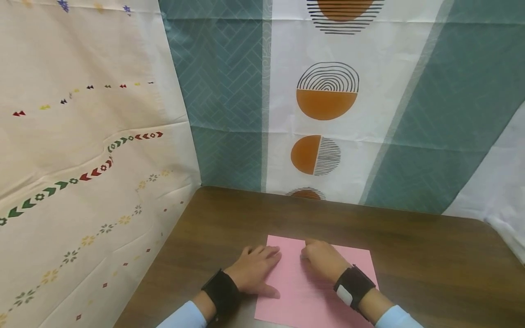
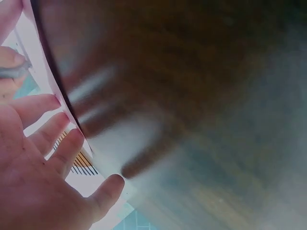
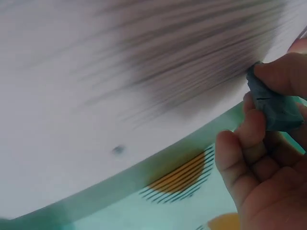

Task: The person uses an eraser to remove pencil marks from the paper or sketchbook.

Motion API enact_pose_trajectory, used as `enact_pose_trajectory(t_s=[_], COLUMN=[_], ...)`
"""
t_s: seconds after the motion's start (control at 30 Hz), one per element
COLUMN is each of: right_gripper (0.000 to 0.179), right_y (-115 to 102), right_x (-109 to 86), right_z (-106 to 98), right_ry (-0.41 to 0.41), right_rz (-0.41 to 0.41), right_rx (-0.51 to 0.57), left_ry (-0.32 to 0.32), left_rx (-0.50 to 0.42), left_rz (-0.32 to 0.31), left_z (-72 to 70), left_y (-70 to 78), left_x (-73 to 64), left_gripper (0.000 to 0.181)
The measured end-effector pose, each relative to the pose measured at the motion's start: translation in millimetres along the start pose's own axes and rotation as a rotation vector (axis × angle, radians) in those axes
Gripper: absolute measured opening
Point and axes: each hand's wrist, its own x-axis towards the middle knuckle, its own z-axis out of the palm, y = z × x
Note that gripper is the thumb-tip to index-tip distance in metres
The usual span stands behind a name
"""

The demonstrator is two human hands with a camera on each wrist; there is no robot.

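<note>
A pink sheet of paper [image 1: 295, 300] lies on the brown table, with fine lines across it in the right wrist view. My left hand [image 1: 254, 271] rests with spread fingers over the sheet's left edge, its thumb lying on the paper. My right hand [image 1: 326, 260] is over the upper middle of the sheet. Its thumb and fingers pinch a small grey-blue, eraser-like block [image 3: 276, 108] with a worn, uneven top edge. That block touches the lined surface in the right wrist view and is mostly hidden by the hand in the head view.
The wooden table [image 1: 434, 264] extends around the sheet. Behind it hangs a green and white curtain [image 1: 225, 100] with orange circle patterns. An embroidered cream cloth [image 1: 98, 182] borders the left side. Black bands [image 1: 221, 291] circle both wrists. A small dark speck [image 3: 118, 149] lies on the sheet.
</note>
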Motion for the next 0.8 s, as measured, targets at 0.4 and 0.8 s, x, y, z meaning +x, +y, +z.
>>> enact_pose_trajectory(t_s=[0.4,0.8], right_gripper=[0.022,0.019], right_y=[29.4,49.2], right_x=[-46.9,-71.0], right_z=[-14.1,-22.2], right_ry=[0.034,0.004], right_rz=[0.109,0.185], right_rx=[0.032,-0.005], left_ry=[-0.012,-0.027], left_rx=[-0.035,-0.064], left_rz=[-0.009,-0.012], left_z=[-1.7,-2.7], left_y=[0.4,1.0], left_x=[-1.1,0.8], left_gripper=[0.091,0.091])
